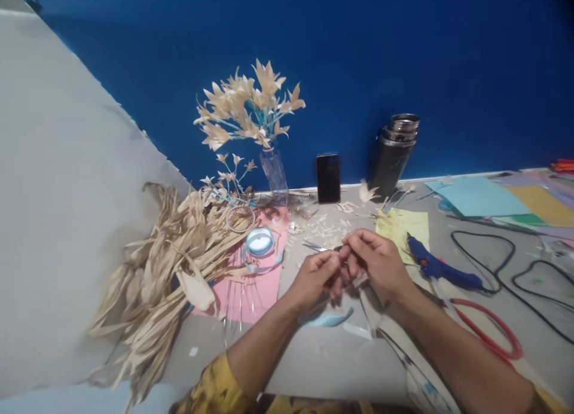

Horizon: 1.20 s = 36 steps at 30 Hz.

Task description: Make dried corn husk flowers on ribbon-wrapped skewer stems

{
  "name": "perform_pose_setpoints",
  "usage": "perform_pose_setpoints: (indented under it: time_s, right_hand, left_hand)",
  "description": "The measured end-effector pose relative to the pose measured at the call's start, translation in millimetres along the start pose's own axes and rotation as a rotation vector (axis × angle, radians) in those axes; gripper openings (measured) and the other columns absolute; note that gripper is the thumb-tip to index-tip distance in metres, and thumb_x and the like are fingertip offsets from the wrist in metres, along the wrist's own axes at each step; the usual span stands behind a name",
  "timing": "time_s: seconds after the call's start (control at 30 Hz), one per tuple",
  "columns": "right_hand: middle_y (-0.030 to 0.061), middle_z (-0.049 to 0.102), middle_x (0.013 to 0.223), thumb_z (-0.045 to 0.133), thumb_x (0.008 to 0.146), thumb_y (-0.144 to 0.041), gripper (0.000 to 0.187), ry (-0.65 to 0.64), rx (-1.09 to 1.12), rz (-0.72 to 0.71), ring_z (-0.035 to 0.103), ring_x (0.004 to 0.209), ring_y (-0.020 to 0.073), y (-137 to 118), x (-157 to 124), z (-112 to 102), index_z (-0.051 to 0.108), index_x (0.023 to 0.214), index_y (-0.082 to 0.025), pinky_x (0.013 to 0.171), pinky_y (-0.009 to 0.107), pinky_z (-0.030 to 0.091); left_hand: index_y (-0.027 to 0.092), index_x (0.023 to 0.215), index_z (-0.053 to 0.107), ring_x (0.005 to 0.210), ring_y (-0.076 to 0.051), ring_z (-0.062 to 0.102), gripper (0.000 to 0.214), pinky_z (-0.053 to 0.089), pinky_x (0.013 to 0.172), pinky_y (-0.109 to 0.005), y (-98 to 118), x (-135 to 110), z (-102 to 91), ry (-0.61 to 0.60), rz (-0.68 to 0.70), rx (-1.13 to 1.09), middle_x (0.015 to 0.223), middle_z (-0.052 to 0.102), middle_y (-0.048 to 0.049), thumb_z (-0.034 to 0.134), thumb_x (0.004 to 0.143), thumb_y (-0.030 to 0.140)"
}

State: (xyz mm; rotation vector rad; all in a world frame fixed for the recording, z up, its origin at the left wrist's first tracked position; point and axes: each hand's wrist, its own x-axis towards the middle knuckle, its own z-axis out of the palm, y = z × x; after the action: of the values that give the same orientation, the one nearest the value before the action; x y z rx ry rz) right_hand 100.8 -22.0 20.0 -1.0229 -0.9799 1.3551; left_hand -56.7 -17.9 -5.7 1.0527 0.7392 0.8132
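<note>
My left hand (314, 277) and my right hand (377, 259) meet over the table, fingertips pinched together. Whatever is between the fingers is too small and blurred to make out. Just behind them, scissors (315, 246) lie with the blades showing and the handles mostly hidden. Below my hands there is a curved light blue strip (329, 319). A roll of light blue ribbon (259, 241) rests on a pink sheet (269, 291) to the left, with thin wires (241, 300) on the sheet. Pale scraps (320, 227) are scattered beyond my fingers.
Dried husks (174, 270) pile up at left. Pale flowers (249, 109) stand in a clear bottle (274, 173) by the blue wall. A phone (329, 179) and a dark flask (392, 157) are at the back. At right lie a blue glue gun (442, 269), cables and colored sheets (487, 197).
</note>
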Motion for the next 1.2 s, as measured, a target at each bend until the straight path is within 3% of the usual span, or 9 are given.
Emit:
perform_pose_setpoints:
  time_s: [0.17, 0.27, 0.43, 0.57, 0.77, 0.9, 0.97, 1.07, 1.2]
  right_hand:
    - [0.002, 0.072, 0.071, 0.083, 0.074, -0.048, 0.033, 0.389, 0.169, -0.223, 0.05, 0.043, 0.0051, -2.0, 22.0, -26.9, 0.069, 0.077, -0.018, 0.037, 0.016, 0.032]
    - [0.0011, 0.071, 0.07, 0.084, 0.072, -0.045, 0.03, 0.488, 0.248, -0.311, 0.048, 0.045, 0.0064, -7.4, 28.0, -37.4, 0.069, 0.076, -0.02, 0.037, 0.017, 0.03]
    - [-0.0015, 0.063, 0.062, 0.084, 0.074, -0.045, 0.029, 0.385, 0.186, -0.284, 0.044, 0.045, 0.0058, -1.3, 19.9, -29.9, 0.073, 0.077, -0.019, 0.04, 0.018, 0.032]
    - [-0.0021, 0.062, 0.065, 0.078, 0.083, -0.047, 0.028, 0.266, 0.058, -0.255, 0.045, 0.048, 0.0052, 10.2, 10.7, -21.1, 0.074, 0.082, -0.019, 0.043, 0.017, 0.032]
    - [-0.0042, 0.056, 0.059, 0.076, 0.083, -0.05, 0.031, 0.243, -0.028, -0.218, 0.043, 0.048, 0.0064, 12.1, 8.5, -19.8, 0.074, 0.084, -0.019, 0.044, 0.018, 0.031]
    - [-0.004, 0.056, 0.057, 0.077, 0.077, -0.056, 0.038, 0.212, -0.07, -0.175, 0.042, 0.047, 0.0075, 8.4, 6.4, -15.7, 0.073, 0.082, -0.019, 0.043, 0.02, 0.029]
    - [-0.0035, 0.056, 0.057, 0.076, 0.077, -0.058, 0.041, 0.197, -0.112, -0.166, 0.042, 0.046, 0.008, 7.9, 4.7, -13.2, 0.073, 0.082, -0.018, 0.044, 0.021, 0.029]
    - [-0.0031, 0.057, 0.058, 0.075, 0.079, -0.059, 0.042, 0.17, -0.165, -0.144, 0.042, 0.046, 0.008, 10.6, 3.1, -11.2, 0.073, 0.083, -0.017, 0.044, 0.021, 0.03]
    - [-0.0021, 0.058, 0.059, 0.071, 0.084, -0.057, 0.041, 0.102, -0.217, -0.119, 0.043, 0.047, 0.0088, 17.1, 1.8, -11.1, 0.073, 0.085, -0.016, 0.046, 0.022, 0.033]
  left_hand:
    - [0.015, 0.072, 0.066, 0.039, -0.004, 0.026, 0.043, 0.021, 0.041, -0.018, 13.6, 1.5, -17.3, 0.278, 0.08, 0.015, 0.044, 0.033, 0.0099, 0.079, 0.074, 0.056]
    - [0.017, 0.072, 0.062, 0.038, -0.003, 0.019, 0.04, 0.018, 0.039, -0.017, 25.2, 3.7, -31.0, 0.448, 0.152, -0.045, 0.044, 0.027, 0.0125, 0.079, 0.073, 0.053]
    - [0.018, 0.086, 0.076, 0.045, -0.009, 0.038, 0.019, 0.033, 0.043, -0.02, 27.0, 2.4, -33.0, 0.545, 0.256, 0.26, 0.047, 0.044, 0.0065, 0.073, 0.078, 0.035]
    - [0.022, 0.076, 0.078, 0.077, -0.019, 0.063, 0.008, 0.05, 0.069, -0.033, 23.5, -0.5, -27.0, 0.525, 0.393, 0.51, 0.079, 0.071, -0.0055, 0.071, 0.076, 0.018]
    - [0.026, 0.071, 0.07, 0.1, -0.026, 0.062, 0.02, 0.046, 0.097, -0.049, 18.5, -1.4, -30.1, 0.577, 0.612, 0.867, 0.092, 0.071, -0.0071, 0.061, 0.088, 0.019]
    - [0.024, 0.101, 0.072, 0.124, -0.029, 0.054, 0.02, 0.037, 0.109, -0.054, 15.8, -2.6, -29.2, 0.661, 0.69, 1.001, 0.123, 0.067, -0.0102, 0.055, 0.091, 0.019]
    - [0.022, 0.105, 0.068, 0.11, -0.025, 0.061, 0.019, 0.044, 0.1, -0.046, 17.1, -4.2, -27.3, 0.683, 0.67, 0.929, 0.11, 0.07, -0.0085, 0.054, 0.092, 0.022]
    - [0.022, 0.087, 0.06, 0.066, -0.016, 0.057, 0.018, 0.046, 0.07, -0.03, 21.1, -7.2, -23.7, 0.674, 0.577, 0.715, 0.067, 0.06, 0.0018, 0.047, 0.098, 0.029]
    - [0.023, 0.075, 0.051, 0.05, -0.013, 0.045, 0.034, 0.039, 0.059, -0.026, 25.0, -11.0, -18.8, 0.575, 0.48, 0.5, 0.05, 0.05, 0.0051, 0.041, 0.102, 0.04]
